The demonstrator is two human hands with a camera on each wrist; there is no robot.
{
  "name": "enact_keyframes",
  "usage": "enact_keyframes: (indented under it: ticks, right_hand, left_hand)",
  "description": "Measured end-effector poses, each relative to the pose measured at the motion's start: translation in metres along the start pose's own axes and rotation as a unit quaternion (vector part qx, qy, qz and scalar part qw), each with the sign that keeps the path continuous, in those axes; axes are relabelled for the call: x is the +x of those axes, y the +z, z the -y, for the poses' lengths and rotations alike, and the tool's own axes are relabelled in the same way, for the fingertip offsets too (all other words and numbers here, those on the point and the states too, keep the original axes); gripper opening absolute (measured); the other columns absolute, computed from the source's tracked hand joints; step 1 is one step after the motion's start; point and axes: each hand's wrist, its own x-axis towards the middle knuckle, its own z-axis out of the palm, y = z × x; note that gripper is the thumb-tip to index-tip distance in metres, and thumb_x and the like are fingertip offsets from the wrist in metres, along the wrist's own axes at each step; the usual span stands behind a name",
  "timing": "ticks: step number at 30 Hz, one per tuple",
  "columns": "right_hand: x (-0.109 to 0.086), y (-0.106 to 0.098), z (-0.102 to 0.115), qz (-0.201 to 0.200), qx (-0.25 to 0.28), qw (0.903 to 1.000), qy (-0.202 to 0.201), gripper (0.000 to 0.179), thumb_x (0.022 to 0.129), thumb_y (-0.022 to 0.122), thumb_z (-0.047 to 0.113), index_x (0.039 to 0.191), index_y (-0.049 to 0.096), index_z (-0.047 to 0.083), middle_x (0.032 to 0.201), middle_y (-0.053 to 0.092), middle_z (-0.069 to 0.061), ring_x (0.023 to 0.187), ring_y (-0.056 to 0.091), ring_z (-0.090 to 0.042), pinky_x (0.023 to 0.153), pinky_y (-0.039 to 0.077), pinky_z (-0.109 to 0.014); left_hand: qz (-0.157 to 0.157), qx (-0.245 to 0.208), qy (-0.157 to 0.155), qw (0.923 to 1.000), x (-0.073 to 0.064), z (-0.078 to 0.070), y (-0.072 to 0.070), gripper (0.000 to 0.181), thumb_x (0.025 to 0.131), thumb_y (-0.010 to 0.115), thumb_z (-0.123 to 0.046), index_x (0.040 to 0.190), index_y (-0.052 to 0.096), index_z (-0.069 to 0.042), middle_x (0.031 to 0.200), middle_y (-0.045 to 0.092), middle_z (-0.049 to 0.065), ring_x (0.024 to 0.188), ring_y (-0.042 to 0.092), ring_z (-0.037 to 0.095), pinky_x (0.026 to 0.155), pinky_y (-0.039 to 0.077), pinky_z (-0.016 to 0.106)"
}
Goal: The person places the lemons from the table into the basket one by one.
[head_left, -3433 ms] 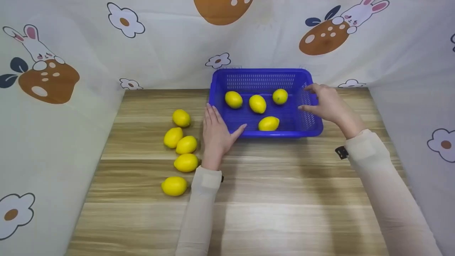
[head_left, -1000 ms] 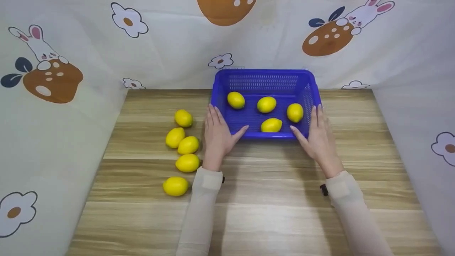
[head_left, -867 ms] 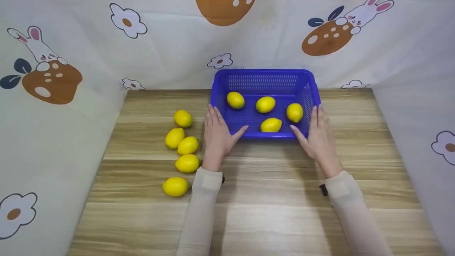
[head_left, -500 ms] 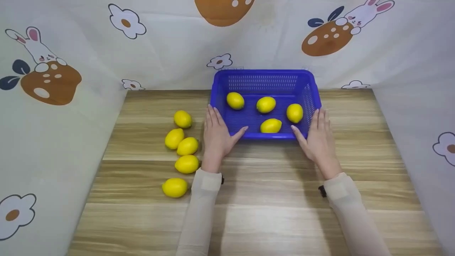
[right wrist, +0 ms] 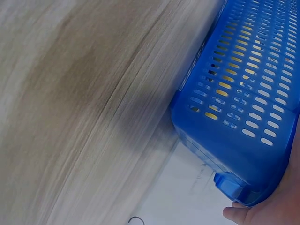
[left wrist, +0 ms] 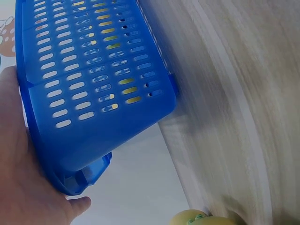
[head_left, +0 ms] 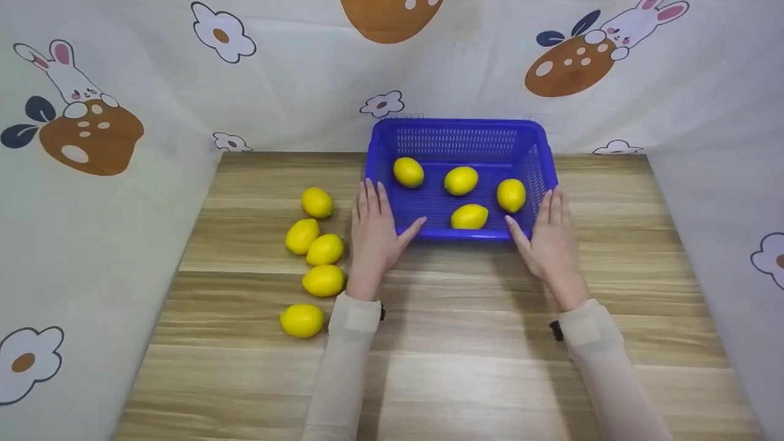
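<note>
A blue plastic basket with slotted sides stands on the wooden table at the back, several yellow lemons spread over its floor. At its front left corner lies my left hand, fingers straight along the outer side and thumb stretched out over the front rim. My right hand mirrors it at the front right corner, its straight fingers against the side and its thumb at the rim. In the left wrist view the palm edge lies against the rim. Yellow shows through the slots in both wrist views.
Several more lemons lie on the table in a loose column left of my left forearm. A patterned cloth hangs close behind the basket and down both sides.
Since the oldest frame my right hand has come from the basket's right side to its front right corner. The back right lemon now lies nearer that corner, and the middle one has turned.
</note>
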Motion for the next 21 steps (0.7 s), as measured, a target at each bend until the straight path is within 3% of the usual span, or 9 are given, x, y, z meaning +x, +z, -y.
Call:
enact_keyframes:
  ticks: [8,16,21]
  right_hand:
    - [0.001,0.000,-0.002,-0.009,0.007,0.9999,-0.004,0.096,0.108,0.045,0.054,0.160,0.011,-0.019,0.170,0.006,-0.039,0.160,0.006,-0.052,0.131,0.010,-0.058]
    - [0.000,0.000,-0.001,-0.001,0.006,1.0000,-0.002,0.096,0.108,0.043,0.055,0.160,0.010,-0.019,0.170,0.004,-0.038,0.161,0.004,-0.050,0.131,0.008,-0.057]
    - [0.001,0.001,-0.001,-0.004,0.009,0.9999,-0.003,0.096,0.108,0.044,0.055,0.160,0.010,-0.019,0.170,0.005,-0.038,0.160,0.006,-0.051,0.131,0.009,-0.058]
  left_hand:
    - [-0.002,0.002,0.020,0.9998,-0.008,-0.002,-0.001,0.104,0.102,0.049,-0.071,0.167,0.018,0.003,0.175,0.011,0.025,0.164,0.009,0.036,0.133,0.007,0.052]
    - [-0.001,-0.010,0.043,0.9990,-0.026,0.001,-0.004,0.099,0.104,0.050,-0.067,0.167,0.019,0.002,0.175,0.012,0.025,0.164,0.011,0.037,0.133,0.007,0.052]
    - [-0.017,-0.009,0.053,0.9984,-0.037,0.003,-0.005,0.097,0.104,0.052,-0.065,0.166,0.023,0.004,0.173,0.017,0.026,0.163,0.016,0.038,0.132,0.012,0.053]
